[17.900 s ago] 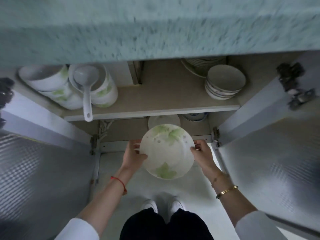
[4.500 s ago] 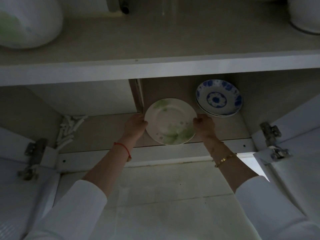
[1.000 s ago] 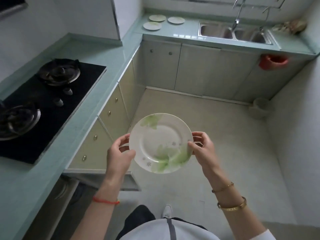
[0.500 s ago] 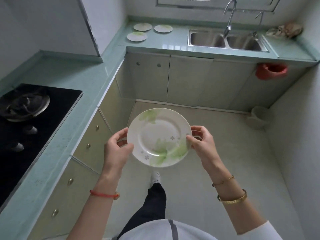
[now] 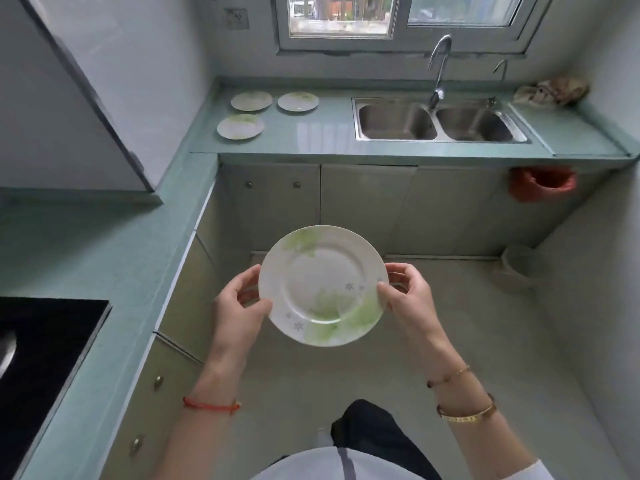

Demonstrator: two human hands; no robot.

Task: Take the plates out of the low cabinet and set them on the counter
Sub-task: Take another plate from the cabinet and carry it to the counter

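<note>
Head view: fingertips (image 5: 401, 271) partly behind plate (image 5: 322, 285)

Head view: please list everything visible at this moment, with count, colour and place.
window: 1, white frame, far wall
counter: 1, teal, along left and far walls
sink: 1, steel, two bowls, under the window
faucet: 1, chrome, behind the sink
counter plates: 3, white and green, far counter left of the sink
held plate: 1, white with green leaves, carried above the floor
cooktop: 1, black, left counter
cabinet doors: several, beige, below the counter
cloth: 1, brownish, counter's far right corner
red bag: 1, red, hanging below the counter at right
pail: 1, pale, floor at right
hands: 2, bare; left hand and right hand grip the held plate's opposite edges
</note>
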